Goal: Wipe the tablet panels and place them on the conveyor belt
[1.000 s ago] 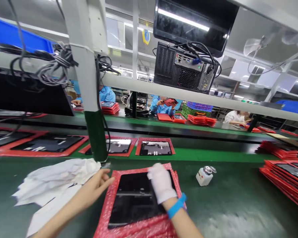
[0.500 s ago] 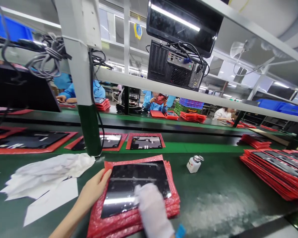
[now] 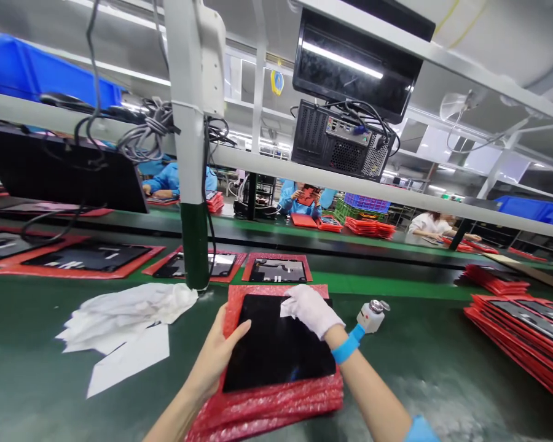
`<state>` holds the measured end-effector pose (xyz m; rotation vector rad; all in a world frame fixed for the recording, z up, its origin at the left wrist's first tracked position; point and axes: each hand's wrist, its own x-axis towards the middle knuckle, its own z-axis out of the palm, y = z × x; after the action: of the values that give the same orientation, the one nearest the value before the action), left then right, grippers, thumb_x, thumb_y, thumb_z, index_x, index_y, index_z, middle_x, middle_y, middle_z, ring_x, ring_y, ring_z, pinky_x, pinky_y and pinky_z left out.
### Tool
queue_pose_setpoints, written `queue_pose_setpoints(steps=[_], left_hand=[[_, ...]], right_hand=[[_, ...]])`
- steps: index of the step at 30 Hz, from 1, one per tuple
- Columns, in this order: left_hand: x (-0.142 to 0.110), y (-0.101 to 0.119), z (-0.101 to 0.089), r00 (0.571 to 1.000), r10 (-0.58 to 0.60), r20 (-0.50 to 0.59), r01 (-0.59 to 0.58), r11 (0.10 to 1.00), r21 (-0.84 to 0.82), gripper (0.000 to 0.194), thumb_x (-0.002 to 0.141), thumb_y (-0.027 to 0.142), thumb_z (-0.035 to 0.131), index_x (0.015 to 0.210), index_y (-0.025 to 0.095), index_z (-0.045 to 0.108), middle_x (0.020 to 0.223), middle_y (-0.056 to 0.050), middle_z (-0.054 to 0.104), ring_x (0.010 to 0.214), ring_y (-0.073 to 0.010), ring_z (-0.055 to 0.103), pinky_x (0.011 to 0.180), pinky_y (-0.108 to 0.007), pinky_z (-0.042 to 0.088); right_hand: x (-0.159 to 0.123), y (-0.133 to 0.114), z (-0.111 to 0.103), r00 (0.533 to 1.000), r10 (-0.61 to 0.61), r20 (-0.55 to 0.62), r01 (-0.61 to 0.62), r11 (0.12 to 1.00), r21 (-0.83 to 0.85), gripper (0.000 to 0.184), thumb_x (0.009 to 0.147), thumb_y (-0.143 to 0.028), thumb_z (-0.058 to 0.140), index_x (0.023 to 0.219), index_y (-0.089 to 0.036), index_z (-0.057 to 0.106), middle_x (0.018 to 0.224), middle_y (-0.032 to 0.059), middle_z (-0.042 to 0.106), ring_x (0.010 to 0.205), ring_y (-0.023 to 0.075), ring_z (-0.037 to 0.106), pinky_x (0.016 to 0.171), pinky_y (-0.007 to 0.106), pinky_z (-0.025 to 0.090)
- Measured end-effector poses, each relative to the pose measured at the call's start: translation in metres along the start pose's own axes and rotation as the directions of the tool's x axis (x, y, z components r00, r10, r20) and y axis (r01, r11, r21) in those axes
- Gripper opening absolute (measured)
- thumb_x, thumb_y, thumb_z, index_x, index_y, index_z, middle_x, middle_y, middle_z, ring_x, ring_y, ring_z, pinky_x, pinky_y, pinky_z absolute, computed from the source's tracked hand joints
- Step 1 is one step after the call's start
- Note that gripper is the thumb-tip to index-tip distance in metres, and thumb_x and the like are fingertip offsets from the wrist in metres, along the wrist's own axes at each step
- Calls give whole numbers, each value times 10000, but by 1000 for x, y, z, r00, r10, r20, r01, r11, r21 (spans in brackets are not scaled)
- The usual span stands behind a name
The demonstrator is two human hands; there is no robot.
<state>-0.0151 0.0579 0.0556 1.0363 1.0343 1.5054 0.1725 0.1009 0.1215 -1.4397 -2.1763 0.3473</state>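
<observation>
A black glossy flat panel (image 3: 276,350) lies on a stack of red bubble-wrap sleeves (image 3: 276,402) in front of me. My left hand (image 3: 223,344) is bare and grips the left edge of the top sleeve and panel, its thumb over the panel's face and its other fingers at the side. In a white glove and blue wristband, my right hand (image 3: 311,310) is closed on a small white wipe (image 3: 286,309) against the panel's upper part. Just right of that hand stands a white dispenser bottle (image 3: 370,317) with a metal top, partly behind the wrist.
Crumpled white wipes (image 3: 124,313) and a flat white sheet (image 3: 131,359) lie on the left. A tall stack of red sleeves with panels (image 3: 520,331) stands at right. Behind are more panels on red sleeves (image 3: 279,269), a post (image 3: 196,242) and co-workers.
My right hand has moved with the wipe from the panel's lower part to its upper part. The left thumb now lies on the panel face. The view has shifted left.
</observation>
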Motion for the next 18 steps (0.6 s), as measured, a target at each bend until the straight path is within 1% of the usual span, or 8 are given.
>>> queue_pose_setpoints(steps=[2, 4, 7, 10, 12, 14, 16, 18], left_hand=[[2, -1, -4, 997, -80, -20, 78, 993, -86, 535, 712, 438, 757, 1178, 212, 623, 1278, -71, 686, 1299, -264, 532, 1095, -331, 376], [6, -3, -9, 975, -223, -5, 218, 957, -191, 419, 745, 371, 742, 1116, 189, 668, 1149, -82, 749, 1177, -261, 636, 1029, -343, 452], [11, -4, -16, 913, -402, 72, 406, 870, -279, 368, 706, 190, 764, 1067, 175, 692, 913, -68, 800, 879, -259, 751, 831, -353, 568], [11, -1, -16, 856, -492, 160, 517, 805, -292, 308, 687, 192, 778, 985, 139, 720, 815, -90, 799, 800, -284, 760, 752, -364, 593], [9, 0, -15, 820, -526, 228, 573, 761, -304, 324, 725, 354, 751, 960, 131, 734, 826, -120, 796, 835, -318, 756, 754, -401, 600], [9, -2, -16, 792, -547, 273, 610, 733, -302, 405, 721, 455, 728, 974, 140, 740, 833, -124, 796, 861, -336, 752, 742, -418, 605], [10, -6, -18, 783, -561, 268, 620, 734, -276, 435, 649, 371, 799, 1005, 129, 733, 809, -117, 796, 852, -341, 752, 712, -401, 609], [10, -12, -20, 803, -551, 228, 595, 761, -258, 513, 572, 235, 850, 1053, 123, 715, 810, -103, 799, 837, -334, 755, 705, -381, 608]], right_hand=[[1, -3, -13, 999, -19, 48, 22, 998, -66, 176, 700, 5, 536, 639, -142, 612, 614, -1, 587, 599, 126, 530, 605, 233, 405], [-7, -6, -29, 999, -37, 20, 39, 993, -111, 192, 753, -9, 522, 684, -143, 640, 703, 29, 636, 673, 145, 568, 677, 249, 436], [-30, -10, -46, 963, -164, -215, 93, 947, -308, 276, 891, -61, 430, 911, -148, 691, 920, 88, 688, 862, 199, 632, 842, 326, 487], [-55, -3, -26, 767, -413, -491, -18, 751, -660, 369, 955, -61, 372, 1228, -116, 613, 1113, 172, 687, 989, 266, 662, 876, 418, 520], [-75, 10, 10, 656, -541, -527, -110, 622, -775, 437, 938, -28, 435, 1356, -118, 527, 1157, 185, 692, 985, 284, 689, 810, 399, 554], [-97, 27, 50, 652, -572, -498, -36, 632, -774, 506, 919, -34, 508, 1406, -166, 488, 1145, 149, 713, 945, 275, 711, 740, 359, 576], [-118, 43, 80, 726, -494, -478, 128, 780, -612, 428, 951, -124, 505, 1360, -242, 547, 1088, 93, 740, 907, 241, 720, 718, 318, 585], [-130, 55, 92, 798, -412, -439, 217, 877, -429, 318, 983, -214, 467, 1236, -299, 639, 988, 50, 754, 853, 196, 716, 714, 278, 587]])
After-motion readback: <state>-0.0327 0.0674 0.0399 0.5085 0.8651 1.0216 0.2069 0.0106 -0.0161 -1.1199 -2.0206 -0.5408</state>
